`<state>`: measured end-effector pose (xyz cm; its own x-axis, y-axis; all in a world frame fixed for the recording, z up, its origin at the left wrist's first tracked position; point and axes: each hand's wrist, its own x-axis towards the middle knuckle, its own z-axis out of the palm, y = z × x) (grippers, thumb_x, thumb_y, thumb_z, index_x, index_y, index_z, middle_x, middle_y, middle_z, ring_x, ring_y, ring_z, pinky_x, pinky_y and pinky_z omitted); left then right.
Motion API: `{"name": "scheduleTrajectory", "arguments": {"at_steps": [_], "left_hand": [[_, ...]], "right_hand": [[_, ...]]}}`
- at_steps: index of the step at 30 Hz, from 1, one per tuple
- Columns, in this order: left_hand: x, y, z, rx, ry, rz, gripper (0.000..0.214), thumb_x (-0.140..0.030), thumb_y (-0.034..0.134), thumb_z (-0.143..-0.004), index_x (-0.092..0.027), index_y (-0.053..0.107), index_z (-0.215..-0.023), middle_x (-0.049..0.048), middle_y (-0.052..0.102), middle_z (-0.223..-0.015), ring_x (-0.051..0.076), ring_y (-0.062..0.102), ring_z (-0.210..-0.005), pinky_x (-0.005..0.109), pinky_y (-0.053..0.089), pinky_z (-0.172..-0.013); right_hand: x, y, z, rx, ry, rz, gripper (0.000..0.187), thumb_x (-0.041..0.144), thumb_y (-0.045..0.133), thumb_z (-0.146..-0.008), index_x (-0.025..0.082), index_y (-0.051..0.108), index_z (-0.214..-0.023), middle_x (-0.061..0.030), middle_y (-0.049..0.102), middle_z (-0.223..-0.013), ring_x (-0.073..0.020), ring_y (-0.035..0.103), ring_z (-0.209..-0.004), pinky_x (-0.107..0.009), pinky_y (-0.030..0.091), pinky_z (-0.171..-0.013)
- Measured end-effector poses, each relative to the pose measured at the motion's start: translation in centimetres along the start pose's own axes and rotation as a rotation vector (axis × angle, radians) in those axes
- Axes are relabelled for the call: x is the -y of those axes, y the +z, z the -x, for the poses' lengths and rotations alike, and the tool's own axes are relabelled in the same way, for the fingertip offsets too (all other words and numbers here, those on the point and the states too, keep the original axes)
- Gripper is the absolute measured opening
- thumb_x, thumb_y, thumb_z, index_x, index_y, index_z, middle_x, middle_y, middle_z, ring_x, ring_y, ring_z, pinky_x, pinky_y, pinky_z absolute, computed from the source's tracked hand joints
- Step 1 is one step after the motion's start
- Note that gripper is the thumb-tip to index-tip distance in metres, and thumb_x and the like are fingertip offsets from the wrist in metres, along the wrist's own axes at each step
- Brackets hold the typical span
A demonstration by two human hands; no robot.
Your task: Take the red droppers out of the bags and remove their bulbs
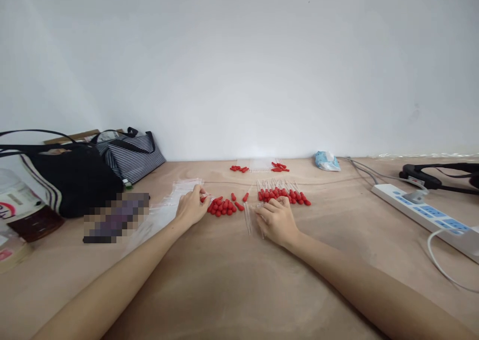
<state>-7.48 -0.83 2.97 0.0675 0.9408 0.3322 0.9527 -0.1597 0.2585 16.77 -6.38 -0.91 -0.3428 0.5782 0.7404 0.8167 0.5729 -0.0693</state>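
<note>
A pile of loose red rubber bulbs point(223, 206) lies on the wooden table point(232, 280). My left hand point(191, 206) rests at the pile's left edge, fingers pinched on a red bulb. My right hand point(277, 219) lies to the right of the pile, fingers curled over thin clear glass tubes point(247, 219). Just behind it lies a row of assembled droppers with red bulbs point(284, 194). Two smaller groups of red-tipped droppers point(280, 167) and bulbs point(238, 168) sit near the wall.
Clear plastic bags point(175, 193) lie left of my left hand. Black and striped bags point(93, 165) stand at the far left, with a blurred object in front. A white power strip point(430, 215) with cables lies at the right, and a tissue pack point(327, 161) sits near the wall.
</note>
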Motion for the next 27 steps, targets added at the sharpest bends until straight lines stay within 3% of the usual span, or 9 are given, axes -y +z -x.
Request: {"name": "scheduleTrajectory", "arguments": {"at_steps": [5, 8, 11, 15, 21, 27], "left_hand": [[0.4, 0.1, -0.5, 0.076, 0.03, 0.075, 0.035, -0.042, 0.031, -0.081, -0.018, 0.055, -0.073, 0.0035, 0.064, -0.07, 0.019, 0.058, -0.069, 0.025, 0.038, -0.062], [0.8, -0.1, -0.8, 0.086, -0.009, 0.085, 0.036, -0.039, 0.03, -0.081, -0.017, 0.058, -0.077, 0.0041, 0.066, -0.072, 0.019, 0.059, -0.069, 0.025, 0.039, -0.06], [1.2, -0.3, -1.1, 0.111, -0.005, 0.098, 0.03, -0.035, 0.034, -0.079, -0.018, 0.059, -0.084, 0.0027, 0.067, -0.077, 0.017, 0.06, -0.069, 0.024, 0.041, -0.061], [0.9, -0.6, -1.2, 0.079, 0.027, 0.08, 0.031, -0.036, 0.035, -0.078, -0.017, 0.061, -0.08, 0.0045, 0.067, -0.079, 0.019, 0.06, -0.074, 0.027, 0.042, -0.065], [-3.7, 0.4, -2.5, 0.041, 0.155, 0.059, 0.022, -0.034, 0.048, -0.071, -0.019, 0.064, -0.073, 0.0058, 0.065, -0.087, 0.022, 0.056, -0.087, 0.032, 0.04, -0.08], [-9.1, 4.1, -4.7, 0.149, 0.189, 0.121, 0.024, -0.036, 0.063, -0.057, -0.018, 0.055, -0.044, 0.007, 0.061, -0.054, 0.027, 0.058, -0.076, 0.037, 0.041, -0.072]], "right_hand": [[1.0, -0.2, -0.3, 0.153, -0.042, 0.027, 0.025, 0.041, 0.05, -0.077, 0.02, 0.063, -0.071, -0.0024, 0.061, -0.067, -0.0163, 0.045, -0.073, -0.038, 0.02, -0.076], [1.2, -0.5, -0.3, 0.214, -0.029, -0.017, 0.041, 0.058, 0.05, -0.071, 0.02, 0.064, -0.079, -0.0034, 0.061, -0.07, -0.0179, 0.045, -0.076, -0.039, 0.02, -0.077], [1.1, -0.8, -0.1, 0.191, -0.005, -0.054, 0.044, 0.06, 0.049, -0.071, 0.021, 0.065, -0.083, -0.0032, 0.06, -0.073, -0.0171, 0.045, -0.076, -0.038, 0.02, -0.077], [0.7, -1.4, 0.6, 0.068, 0.038, -0.076, 0.034, 0.05, 0.048, -0.077, 0.021, 0.065, -0.083, -0.0033, 0.059, -0.075, -0.0153, 0.046, -0.075, -0.037, 0.021, -0.077], [-0.9, -3.2, 2.9, 0.016, 0.036, -0.057, 0.022, 0.036, 0.048, -0.08, 0.021, 0.065, -0.077, -0.0011, 0.057, -0.071, -0.0121, 0.047, -0.071, -0.033, 0.023, -0.076], [-2.0, -4.1, 3.6, 0.025, 0.107, -0.037, 0.018, 0.03, 0.049, -0.08, 0.022, 0.064, -0.075, -0.0006, 0.057, -0.072, -0.0122, 0.048, -0.071, -0.032, 0.024, -0.074]]}}
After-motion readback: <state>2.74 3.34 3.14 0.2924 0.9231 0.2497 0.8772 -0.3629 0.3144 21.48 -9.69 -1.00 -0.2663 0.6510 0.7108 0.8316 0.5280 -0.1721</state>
